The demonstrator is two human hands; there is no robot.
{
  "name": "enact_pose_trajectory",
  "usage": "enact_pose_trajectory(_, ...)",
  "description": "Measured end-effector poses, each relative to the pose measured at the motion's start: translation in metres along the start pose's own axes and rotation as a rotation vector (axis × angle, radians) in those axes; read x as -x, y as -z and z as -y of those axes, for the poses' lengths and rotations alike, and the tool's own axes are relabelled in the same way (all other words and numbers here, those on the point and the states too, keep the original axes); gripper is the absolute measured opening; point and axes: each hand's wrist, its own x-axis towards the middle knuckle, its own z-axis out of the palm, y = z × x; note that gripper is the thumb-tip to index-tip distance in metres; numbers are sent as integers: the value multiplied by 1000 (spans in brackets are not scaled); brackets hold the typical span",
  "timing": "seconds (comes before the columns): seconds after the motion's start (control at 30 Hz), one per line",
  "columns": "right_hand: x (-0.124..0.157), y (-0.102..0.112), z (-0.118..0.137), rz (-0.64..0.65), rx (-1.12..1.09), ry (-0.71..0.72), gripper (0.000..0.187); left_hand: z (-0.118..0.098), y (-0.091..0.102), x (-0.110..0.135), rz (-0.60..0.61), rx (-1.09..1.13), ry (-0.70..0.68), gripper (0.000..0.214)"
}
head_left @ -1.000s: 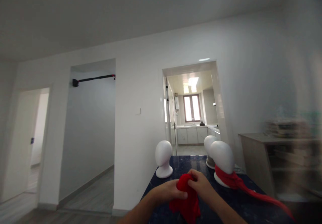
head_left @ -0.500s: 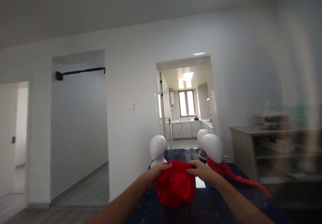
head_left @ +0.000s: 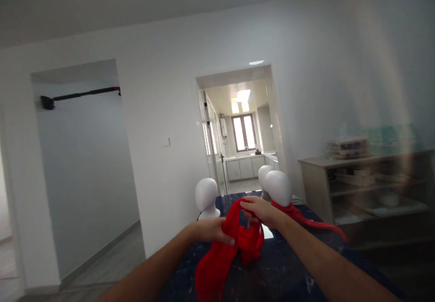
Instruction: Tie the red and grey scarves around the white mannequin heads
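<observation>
A red scarf (head_left: 217, 263) hangs between my two hands over the dark blue table, part of it a long strip and part still bunched. My left hand (head_left: 214, 230) grips the strip, its thumb lying across the front. Higher up and to the right, my right hand (head_left: 260, 210) pinches the top fold, with some fingers hidden behind the cloth. Beyond my left hand stands a white mannequin head (head_left: 206, 195), bare. Past my right hand, another white mannequin head (head_left: 278, 188) has a red scarf (head_left: 306, 218) around its neck, one end trailing right.
The dark blue table (head_left: 292, 266) reaches forward toward a kitchen doorway. A third mannequin head (head_left: 264, 175) stands behind the right one. An open-shelved cabinet (head_left: 314, 184) at the right carries a tissue box (head_left: 348, 148) and other items. A wall (head_left: 163, 179) is at the left.
The red scarf has gone from a wide bundle to a long hanging strip with a bunched part. My right hand rose slightly, and the view turned a little right.
</observation>
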Motion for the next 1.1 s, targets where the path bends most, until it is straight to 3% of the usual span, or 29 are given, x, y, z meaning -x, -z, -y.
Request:
enact_pose_trajectory(0.13,2,2,8,-16,71,12,40,-5,-21,-7,19,448,-139,25)
enact_pose_trajectory(0.2,11,11,10,5,96,-28,38,-13,-18,-5,22,631,-165,30)
enact_pose_trajectory(0.27,20,18,11,108,122,-126,39,-25,-6,-1,-7,720,-177,30)
enact_pose_trajectory(0.37,25,12,8,319,162,-279,66,-54,14,7,52,639,-147,25)
enact_pose_trajectory(0.47,17,-18,-1,458,122,-333,85,-90,25,12,194,442,-97,24)
enact_pose_trajectory(0.6,0,-62,-21,556,7,-288,62,-130,33,17,200,309,-111,22)
enact_pose_trajectory(0.7,-5,-70,-33,638,195,-378,42,-147,47,28,189,202,-98,22)
enact_pose_trajectory(0.8,2,-43,-30,571,537,-397,36,-154,68,47,184,13,-21,24)
enact_pose_trajectory(0.93,29,36,6,124,872,-379,26,-151,89,71,25,-148,53,30)
enact_pose_trajectory(1.0,44,79,34,-8,894,-373,12,-148,92,76,-99,-210,8,28)
enact_pose_trajectory(1.1,65,133,82,-200,900,-322,7,-150,91,72,-300,-284,-181,20)
